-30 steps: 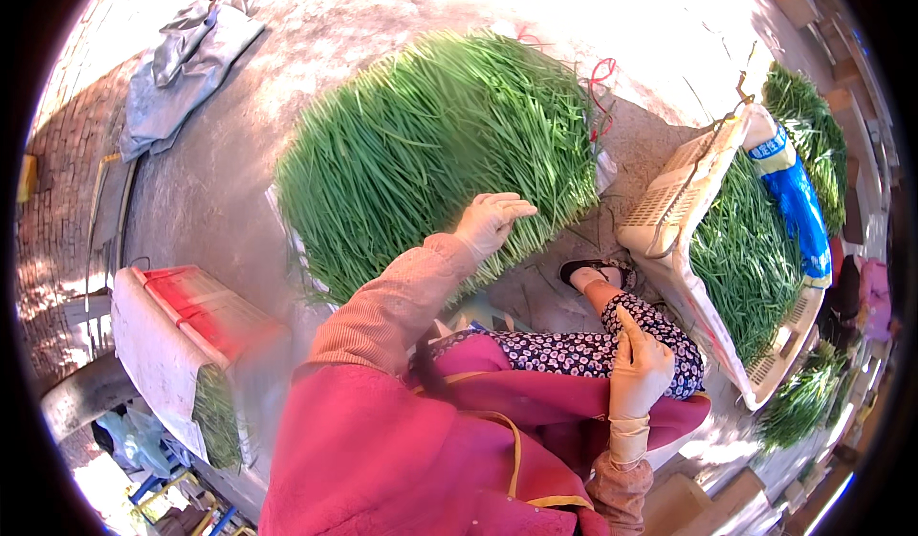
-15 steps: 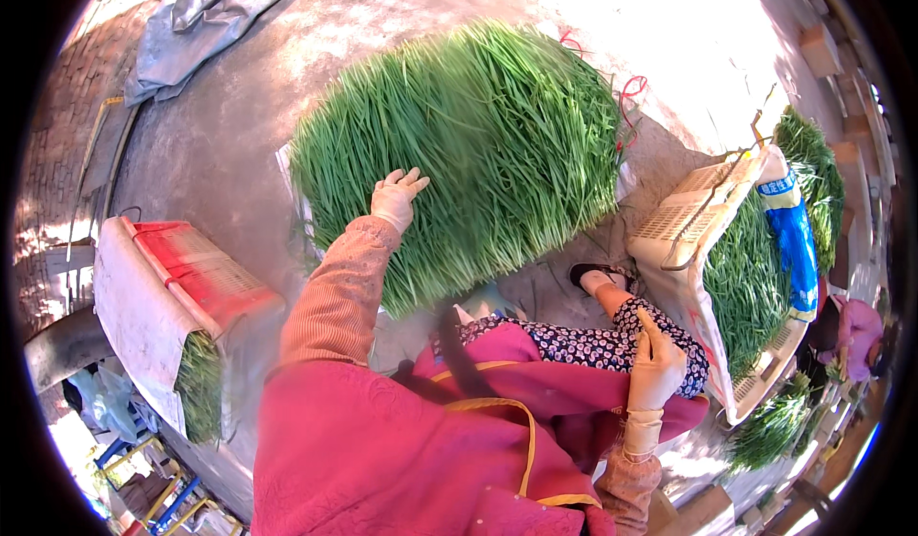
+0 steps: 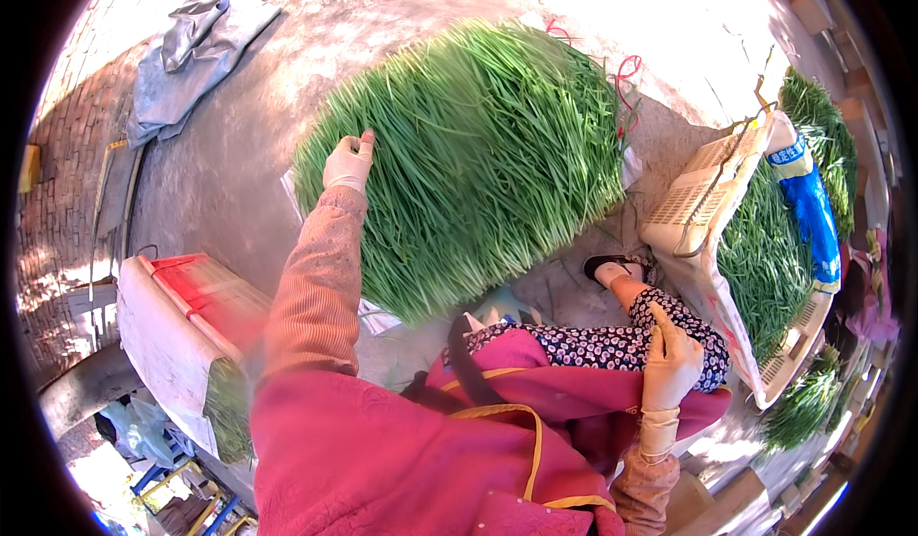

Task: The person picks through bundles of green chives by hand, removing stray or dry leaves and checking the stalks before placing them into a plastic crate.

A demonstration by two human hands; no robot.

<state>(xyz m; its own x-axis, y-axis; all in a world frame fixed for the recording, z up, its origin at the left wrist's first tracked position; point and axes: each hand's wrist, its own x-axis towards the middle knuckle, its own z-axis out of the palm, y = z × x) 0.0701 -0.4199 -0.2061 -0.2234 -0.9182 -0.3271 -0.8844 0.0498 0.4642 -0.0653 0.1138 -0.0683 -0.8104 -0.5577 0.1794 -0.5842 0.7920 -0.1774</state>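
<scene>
A large heap of green garlic chives [image 3: 478, 163] lies spread in front of me. At its left edge is my left hand [image 3: 348, 161], in a pale thin glove, its fingers drawn together at the blades. What the fingertips hold, if anything, is too small to make out. My right hand [image 3: 672, 364], also gloved, hovers above my patterned trouser leg near the knee. Its index finger points up while the other fingers curl loosely, and nothing shows in it. Under the heap, corners of a white sheet [image 3: 379, 320] stick out.
To the right, a cream plastic crate [image 3: 706, 192] lies tipped, with more chives [image 3: 760, 259] and a blue and white bag [image 3: 811, 220]. A red and cream crate [image 3: 206, 292], partly covered, is at left. Red string [image 3: 626, 82] lies behind the heap; a grey tarp [image 3: 196, 53] is far left.
My left hand has moved left and away from me over the chives, and its outstretched fingers have drawn together. The right hand keeps its pose above my leg. The view has shifted slightly.
</scene>
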